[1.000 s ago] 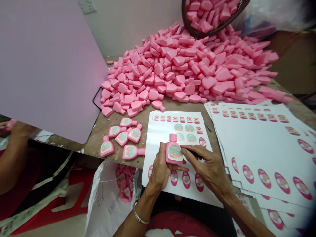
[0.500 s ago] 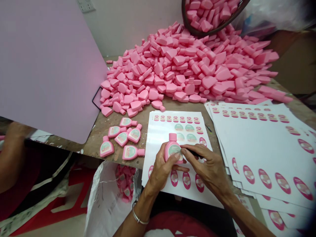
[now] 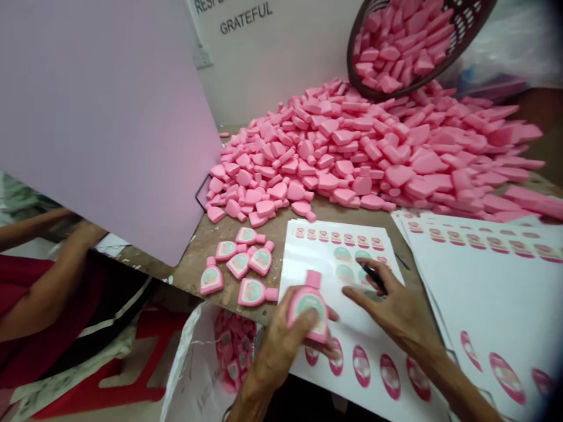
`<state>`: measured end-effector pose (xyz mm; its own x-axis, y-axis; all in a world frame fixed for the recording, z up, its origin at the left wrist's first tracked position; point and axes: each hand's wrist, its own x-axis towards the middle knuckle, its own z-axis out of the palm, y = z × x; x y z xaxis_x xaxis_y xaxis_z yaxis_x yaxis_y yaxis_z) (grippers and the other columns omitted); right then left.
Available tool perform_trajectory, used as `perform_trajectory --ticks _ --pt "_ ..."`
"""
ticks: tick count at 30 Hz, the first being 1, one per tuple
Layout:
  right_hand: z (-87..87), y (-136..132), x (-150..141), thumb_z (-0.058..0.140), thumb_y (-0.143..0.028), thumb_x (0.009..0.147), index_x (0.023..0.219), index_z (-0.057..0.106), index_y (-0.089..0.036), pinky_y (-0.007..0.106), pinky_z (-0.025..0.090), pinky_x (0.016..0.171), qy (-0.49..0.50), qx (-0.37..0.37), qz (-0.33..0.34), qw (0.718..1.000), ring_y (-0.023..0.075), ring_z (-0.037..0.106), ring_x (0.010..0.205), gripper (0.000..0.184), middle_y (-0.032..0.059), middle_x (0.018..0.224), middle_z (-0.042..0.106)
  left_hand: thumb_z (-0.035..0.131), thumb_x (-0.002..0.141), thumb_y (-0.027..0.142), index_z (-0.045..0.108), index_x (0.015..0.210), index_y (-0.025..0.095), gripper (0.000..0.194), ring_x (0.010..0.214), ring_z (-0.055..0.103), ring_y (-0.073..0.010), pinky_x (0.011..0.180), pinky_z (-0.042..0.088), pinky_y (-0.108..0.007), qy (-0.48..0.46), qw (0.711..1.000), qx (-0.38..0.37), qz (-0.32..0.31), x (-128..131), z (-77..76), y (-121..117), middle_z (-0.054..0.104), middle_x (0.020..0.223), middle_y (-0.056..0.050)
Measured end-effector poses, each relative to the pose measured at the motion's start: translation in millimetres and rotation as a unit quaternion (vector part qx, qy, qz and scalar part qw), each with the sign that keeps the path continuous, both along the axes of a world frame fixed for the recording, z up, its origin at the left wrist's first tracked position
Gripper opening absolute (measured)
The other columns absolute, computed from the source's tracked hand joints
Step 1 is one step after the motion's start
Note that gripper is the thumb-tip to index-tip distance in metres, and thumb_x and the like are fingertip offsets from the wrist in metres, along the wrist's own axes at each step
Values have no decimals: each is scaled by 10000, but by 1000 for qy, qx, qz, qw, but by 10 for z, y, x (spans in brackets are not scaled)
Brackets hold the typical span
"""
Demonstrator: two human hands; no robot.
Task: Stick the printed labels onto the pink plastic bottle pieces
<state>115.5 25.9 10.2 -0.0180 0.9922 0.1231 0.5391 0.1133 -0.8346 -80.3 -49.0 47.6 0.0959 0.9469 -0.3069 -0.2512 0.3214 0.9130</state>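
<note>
From the head view, the left hand (image 3: 279,349) grips a pink labelled bottle-shaped piece (image 3: 310,308) over a sticker sheet (image 3: 316,258), near the worktop (image 3: 193,264) edge. The right hand (image 3: 396,313) is half open beside a slim black tool (image 3: 376,279); whether it holds it is unclear. Bare sheet lies between them.

The matte pink bottle-shaped piece (image 3: 314,302) carries an oval label of pale green and cream inside a deeper pink rim, while the heap of unlabelled pink pieces (image 3: 365,152) is plain pink throughout. The white paper sticker sheet (image 3: 352,316) is printed with a row of magenta ovals with pale centres, pale green ovals above, and a top row of small pink-and-cream labels. The flat lilac board (image 3: 101,117) is plain, and the woven basket (image 3: 365,64) is dark brown.
</note>
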Motion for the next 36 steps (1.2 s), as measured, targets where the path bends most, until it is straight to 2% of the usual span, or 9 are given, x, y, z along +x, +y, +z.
perform_trajectory --ticks 4,9,15,18,22,25,27,30,36 --pt "41 405 107 573 -470 815 979 589 -227 271 478 536 -59 25 47 997 173 634 633 294 38 793 686 478 846 500 579 972 214 328 835 618 -230 755 482 -334 381 885 56 261 -810 14 154 653 925 -66" --pt "13 1190 -265 613 -478 760 728 584 -215 261 336 443 -171 153 44 972 152 534 479 267 7 578 611 356 883 485 647 903 151 444 1004 525 -321 916 389 -479 665 704 89 231 -1367 -262 489 609 1008 -139" --pt "-187 1772 -803 642 -377 751 618 592 -237 266 279 468 -173 202 27 964 136 471 464 199 12 516 567 390 885 419 639 1031 141 400 1109 487 -337 981 338 -519 742 607 108 264 -1389 -260 522 551 1169 -175" --pt "-62 1696 -699 601 -310 782 728 650 -192 276 302 488 -185 163 44 968 167 523 530 138 53 602 622 417 886 396 612 1066 140 369 1146 470 -316 984 369 -486 689 634 188 296 -1280 -54 423 521 1200 -174" --pt "418 1232 -198 667 -370 746 888 688 -228 246 397 587 -192 79 177 962 147 595 679 202 7 797 687 536 848 370 603 1084 183 309 1163 491 -257 993 399 -418 500 790 274 224 -839 166 419 545 1201 -119" --pt "817 754 105 652 -404 776 992 682 -230 237 438 711 -123 -57 419 898 148 604 814 278 9 933 685 631 789 381 567 1172 206 427 1089 561 -245 877 482 -360 263 952 156 -10 -365 166 454 568 1225 -100" --pt "941 470 247 659 -408 776 1018 676 -239 244 440 760 -94 -97 457 879 153 599 859 296 6 970 675 643 784 386 580 1150 175 428 895 638 -211 721 514 -291 99 974 46 -197 -64 104 421 651 1065 -95" --pt "810 180 478 642 -435 788 1103 622 -255 268 442 793 -80 -109 371 919 175 590 924 364 19 1061 648 580 828 417 593 1057 131 367 604 625 -151 477 435 -203 -34 959 -34 -280 264 -24 315 670 775 -64" --pt "46 -43 759 401 -385 927 880 561 -219 312 409 670 -161 -29 24 986 179 567 720 235 29 818 641 591 818 448 580 917 148 317 586 557 -90 520 477 -187 66 996 -8 -57 568 -156 253 596 784 -22"
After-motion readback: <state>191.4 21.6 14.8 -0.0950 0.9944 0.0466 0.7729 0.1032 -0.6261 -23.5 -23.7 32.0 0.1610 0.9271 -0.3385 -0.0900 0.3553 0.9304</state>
